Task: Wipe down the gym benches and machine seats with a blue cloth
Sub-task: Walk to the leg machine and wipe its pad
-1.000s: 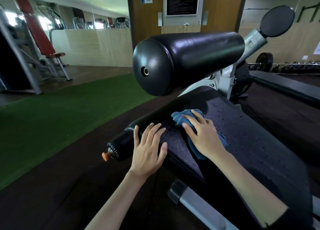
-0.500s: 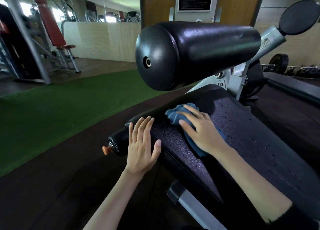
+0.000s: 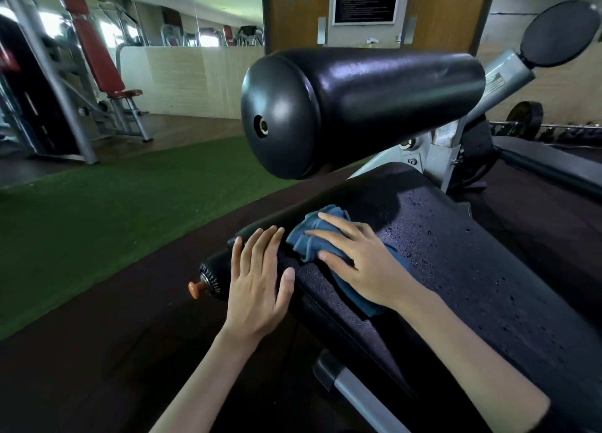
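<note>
A black padded bench (image 3: 472, 270), speckled with water drops, slopes from the lower right up to the middle. On its near left part lies a crumpled blue cloth (image 3: 309, 237). My right hand (image 3: 361, 260) presses flat on the cloth with spread, straight fingers. Just left of the cloth, my left hand (image 3: 260, 276) rests flat on the bench's left edge, fingers straight and together. A small black roller with an orange end knob (image 3: 197, 290) sticks out beside that hand.
A big black foam roller pad (image 3: 358, 107) hangs right above the bench, on a grey metal frame (image 3: 439, 152). Green turf (image 3: 114, 221) and dark rubber floor lie to the left. A red-seated machine (image 3: 97, 61) stands far left, a barbell rack (image 3: 527, 120) far right.
My right hand has slid the cloth a little toward the bench's left edge, closer to my left hand. The view has moved nearer to the roller pad.
</note>
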`<action>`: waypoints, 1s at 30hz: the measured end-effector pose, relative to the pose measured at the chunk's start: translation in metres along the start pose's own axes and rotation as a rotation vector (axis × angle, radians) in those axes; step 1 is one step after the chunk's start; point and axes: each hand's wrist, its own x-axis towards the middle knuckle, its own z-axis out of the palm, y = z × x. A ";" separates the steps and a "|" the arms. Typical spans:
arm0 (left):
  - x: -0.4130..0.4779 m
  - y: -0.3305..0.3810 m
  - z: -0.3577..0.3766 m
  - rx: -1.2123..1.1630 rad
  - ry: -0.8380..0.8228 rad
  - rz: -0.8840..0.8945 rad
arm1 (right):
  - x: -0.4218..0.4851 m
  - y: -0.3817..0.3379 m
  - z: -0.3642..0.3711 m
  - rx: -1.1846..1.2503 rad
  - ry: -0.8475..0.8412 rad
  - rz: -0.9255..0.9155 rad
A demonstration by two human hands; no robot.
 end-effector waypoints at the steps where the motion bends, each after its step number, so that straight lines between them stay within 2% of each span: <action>1: 0.002 0.002 -0.003 0.025 -0.004 0.003 | 0.004 0.008 -0.003 0.004 -0.012 0.023; 6: 0.019 0.023 -0.013 0.117 -0.073 0.056 | 0.027 0.079 -0.021 -0.067 0.043 0.189; 10: 0.036 0.044 -0.011 0.201 -0.190 0.046 | 0.032 0.107 -0.027 -0.092 0.052 0.411; 12: 0.046 0.053 -0.008 0.233 -0.234 0.045 | 0.028 0.098 -0.023 -0.142 0.067 0.399; 17: 0.064 0.070 0.006 0.277 -0.313 0.069 | 0.004 0.063 -0.015 -0.143 0.045 0.221; 20: 0.070 0.077 0.012 0.295 -0.292 0.073 | 0.007 0.071 -0.023 -0.093 0.004 0.180; 23: 0.077 0.083 0.017 0.260 -0.372 0.068 | 0.016 0.095 -0.029 -0.063 -0.003 0.168; 26: 0.088 0.088 0.024 0.273 -0.427 0.095 | 0.030 0.131 -0.038 -0.068 0.002 0.213; 30: 0.096 0.095 0.034 0.260 -0.462 0.087 | 0.040 0.187 -0.053 -0.065 0.045 0.424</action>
